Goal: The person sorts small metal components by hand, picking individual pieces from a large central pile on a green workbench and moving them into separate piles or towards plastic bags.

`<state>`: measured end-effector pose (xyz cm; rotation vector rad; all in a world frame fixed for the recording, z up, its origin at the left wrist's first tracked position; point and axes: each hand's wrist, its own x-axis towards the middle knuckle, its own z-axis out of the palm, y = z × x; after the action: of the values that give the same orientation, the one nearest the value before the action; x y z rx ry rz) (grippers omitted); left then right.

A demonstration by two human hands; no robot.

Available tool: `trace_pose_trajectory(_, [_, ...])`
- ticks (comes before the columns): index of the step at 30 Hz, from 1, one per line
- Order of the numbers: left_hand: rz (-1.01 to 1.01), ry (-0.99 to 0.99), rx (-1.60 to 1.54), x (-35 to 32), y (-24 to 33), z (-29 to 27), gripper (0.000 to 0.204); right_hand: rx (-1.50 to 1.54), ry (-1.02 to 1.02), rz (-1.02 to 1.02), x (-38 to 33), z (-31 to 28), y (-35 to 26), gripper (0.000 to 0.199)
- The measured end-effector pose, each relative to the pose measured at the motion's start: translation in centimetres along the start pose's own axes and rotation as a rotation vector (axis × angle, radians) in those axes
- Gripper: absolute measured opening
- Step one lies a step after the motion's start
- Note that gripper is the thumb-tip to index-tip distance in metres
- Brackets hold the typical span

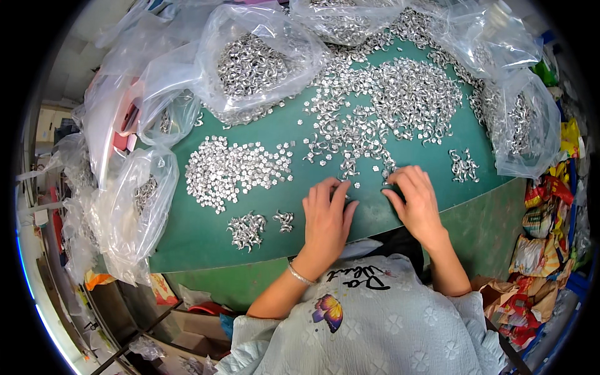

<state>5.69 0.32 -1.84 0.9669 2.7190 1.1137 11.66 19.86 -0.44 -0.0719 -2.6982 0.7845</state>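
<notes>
Metal pieces [415, 94], small, silver and curved, lie heaped on the green table [200, 250], beyond the right hand [417, 201] and left hand [325, 212]. Two thin tails leave the heap toward the hands: a left tail [348, 166], ending near the left fingertips, and a right tail [387, 167].

Governing relation, in my judgement: the right tail reaches the right fingertips, apparently touching, so the right hand is the nearer to it. Its long axis runs away from that hand, back into the heap. Individual pieces point every way; no common axis noted.

Left hand: fingers bent, close together, thumb apart. Right hand: fingers curled, thumb spread from the forefinger. Whether either pinches a piece, I cannot tell.

Flower-shaped pieces [219, 172] lie piled left of the left hand.
</notes>
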Motion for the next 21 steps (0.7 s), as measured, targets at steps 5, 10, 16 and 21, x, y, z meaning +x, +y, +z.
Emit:
trace_pose_trajectory(5, [-0.063, 0.052, 0.085, 0.4, -0.2, 0.2, 0.051, -0.13, 0.087, 0.093, -1.7, -1.1, 3.1, 0.013])
trace_pose_trajectory(10, [-0.069, 0.04, 0.065, 0.8, -0.3, 0.0, 0.048, -0.26, 0.224, 0.127, -0.8, -2.0, 3.2, 0.02])
trace_pose_trajectory(16, [0.021, 0.044, -0.004, 0.8, 0.3, 0.3, 0.038, -0.159, 0.076, 0.107, 0.6, 0.7, 0.5, 0.023])
trace_pose_trajectory(21, [0.132, 0.073, 0.043, 1.5, 1.8, 2.0, 0.032, -0.102, 0.151, 0.118, 0.2, 0.1, 2.4, 0.016])
